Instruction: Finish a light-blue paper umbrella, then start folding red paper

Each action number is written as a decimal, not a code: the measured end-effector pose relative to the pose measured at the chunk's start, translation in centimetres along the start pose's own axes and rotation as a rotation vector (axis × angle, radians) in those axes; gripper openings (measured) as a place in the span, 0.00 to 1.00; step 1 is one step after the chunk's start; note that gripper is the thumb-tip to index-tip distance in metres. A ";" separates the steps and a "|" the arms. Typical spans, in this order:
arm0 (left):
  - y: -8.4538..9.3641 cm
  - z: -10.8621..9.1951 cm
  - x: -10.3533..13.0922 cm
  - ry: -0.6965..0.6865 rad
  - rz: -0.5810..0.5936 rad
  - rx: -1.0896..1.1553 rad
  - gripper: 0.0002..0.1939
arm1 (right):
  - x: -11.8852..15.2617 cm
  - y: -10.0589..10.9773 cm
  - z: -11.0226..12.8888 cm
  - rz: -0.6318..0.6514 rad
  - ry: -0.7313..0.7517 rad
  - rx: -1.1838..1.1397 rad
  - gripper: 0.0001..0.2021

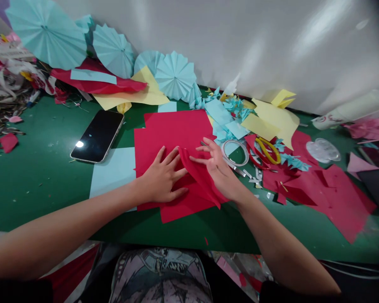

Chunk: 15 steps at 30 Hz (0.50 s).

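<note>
Several sheets of red paper [180,126] lie stacked at uneven angles on the green table in front of me. My left hand [161,176] rests flat on the top sheet with its fingers spread. A raised red paper fold [196,176] runs slantwise between my two hands. At its right side is my right hand [219,168], fingers stretched out and apart, touching the folded paper. Part of the fold is hidden behind that hand. A pale blue sheet [112,170] sticks out from under the stack on the left.
A phone [97,136] lies at left. Tape [235,152], yellow-and-red-handled scissors [268,150] and red scraps [328,189] sit at right. Blue pleated paper fans [176,75] lean along the back wall. A white bottle [353,109] lies at far right.
</note>
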<state>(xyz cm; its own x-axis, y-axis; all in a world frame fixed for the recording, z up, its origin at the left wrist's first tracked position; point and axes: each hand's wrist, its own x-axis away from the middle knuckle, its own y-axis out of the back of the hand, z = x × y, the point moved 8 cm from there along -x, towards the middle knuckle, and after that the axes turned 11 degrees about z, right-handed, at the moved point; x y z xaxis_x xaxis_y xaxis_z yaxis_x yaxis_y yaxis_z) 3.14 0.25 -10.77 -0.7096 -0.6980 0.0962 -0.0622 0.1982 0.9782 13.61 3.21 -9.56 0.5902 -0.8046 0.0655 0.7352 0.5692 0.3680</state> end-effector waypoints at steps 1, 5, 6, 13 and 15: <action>0.0 0.0 0.0 -0.003 -0.002 -0.002 0.26 | 0.1 -0.3 0.4 0.007 0.010 0.051 0.28; 0.1 0.0 0.1 -0.015 -0.009 0.023 0.27 | 0.5 -1.9 1.8 0.045 0.064 0.314 0.31; 0.1 0.0 0.2 -0.018 -0.004 0.027 0.27 | 0.6 -2.2 2.1 0.049 0.079 0.387 0.32; -0.3 -0.1 0.3 -0.034 0.028 -0.014 0.21 | 0.5 -3.7 2.2 0.042 0.063 0.664 0.37; -0.3 -0.1 0.3 -0.040 0.031 -0.018 0.20 | 0.5 -3.7 2.2 0.035 0.063 0.698 0.38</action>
<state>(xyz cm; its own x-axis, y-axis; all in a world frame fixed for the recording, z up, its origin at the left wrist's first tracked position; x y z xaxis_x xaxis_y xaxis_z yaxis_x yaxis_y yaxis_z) 3.08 -0.09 -11.05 -0.7383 -0.6638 0.1196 -0.0275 0.2068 0.9780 10.42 0.31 -8.83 0.6436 -0.7642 0.0419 0.3417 0.3359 0.8777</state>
